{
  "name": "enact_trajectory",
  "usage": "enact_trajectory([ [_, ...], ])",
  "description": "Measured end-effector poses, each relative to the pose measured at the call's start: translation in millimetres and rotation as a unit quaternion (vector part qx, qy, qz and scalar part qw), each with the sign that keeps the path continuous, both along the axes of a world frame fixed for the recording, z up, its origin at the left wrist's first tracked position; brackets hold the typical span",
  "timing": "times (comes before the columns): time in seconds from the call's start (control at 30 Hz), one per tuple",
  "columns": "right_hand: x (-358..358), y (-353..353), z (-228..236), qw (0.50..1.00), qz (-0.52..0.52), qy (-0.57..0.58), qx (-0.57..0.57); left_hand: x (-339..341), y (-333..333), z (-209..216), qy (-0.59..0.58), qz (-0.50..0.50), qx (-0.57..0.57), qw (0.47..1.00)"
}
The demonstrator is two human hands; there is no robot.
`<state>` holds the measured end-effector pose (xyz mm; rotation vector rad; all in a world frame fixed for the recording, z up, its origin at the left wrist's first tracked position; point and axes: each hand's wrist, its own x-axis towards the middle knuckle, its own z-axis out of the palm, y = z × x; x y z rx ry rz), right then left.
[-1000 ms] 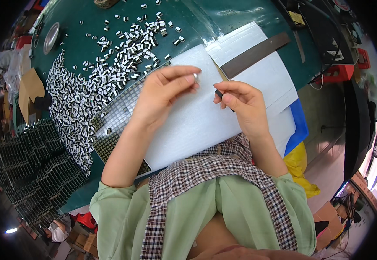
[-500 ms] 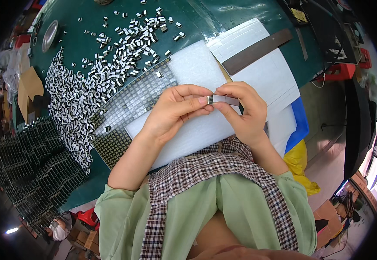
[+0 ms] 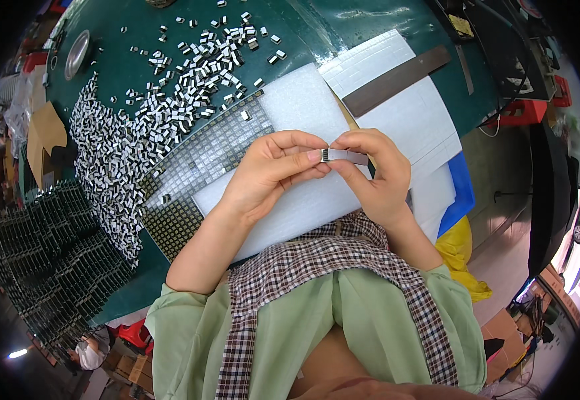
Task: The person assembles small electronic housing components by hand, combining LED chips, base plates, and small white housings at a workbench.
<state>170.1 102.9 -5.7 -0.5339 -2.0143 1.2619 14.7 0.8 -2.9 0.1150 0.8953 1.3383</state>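
The left hand point(image 3: 270, 167) pinched a small block point(image 3: 325, 155) between thumb and fingertips, and the right hand point(image 3: 385, 175) pinched a grey strip point(image 3: 355, 159) whose near end met the block. Both hands were close together in front of the body, above the white foam point(image 3: 277, 213). The foam covered part of a dark grid point(image 3: 200, 157), on which two loose blocks point(image 3: 245, 116) lay well apart. Beyond the grid's far left edge, a pile point(image 3: 120, 147) of black and white blocks spread over the green desk point(image 3: 297, 37). To the right of the foam lay white sheets point(image 3: 430, 130) with a brown bar point(image 3: 397, 81) across them. Farther out at left were a metal dish point(image 3: 77, 56), an opened carton point(image 3: 45, 137) and a dark stack point(image 3: 60, 257) of thin pieces.
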Motion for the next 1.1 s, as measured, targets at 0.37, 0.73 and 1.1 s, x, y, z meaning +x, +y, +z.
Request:
enact_trajectory([
  [0.37, -3.5, -2.5, -6.6, 0.989, 0.0, -0.014, 0.144, 11.5, 0.4, 14.8, 0.297, 0.015, -0.002, 0.955],
  [0.73, -1.7, 1.1, -1.6, 0.999, 0.033, -0.027, 0.001, -7.8, 7.4, 21.1, 0.693, -0.012, 0.001, 0.721],
  [1.1, 0.7, 3.9, -4.2, 0.962, 0.016, 0.012, -0.273, -51.4, 33.6, -3.3, 0.854, -0.072, -0.021, 0.514],
])
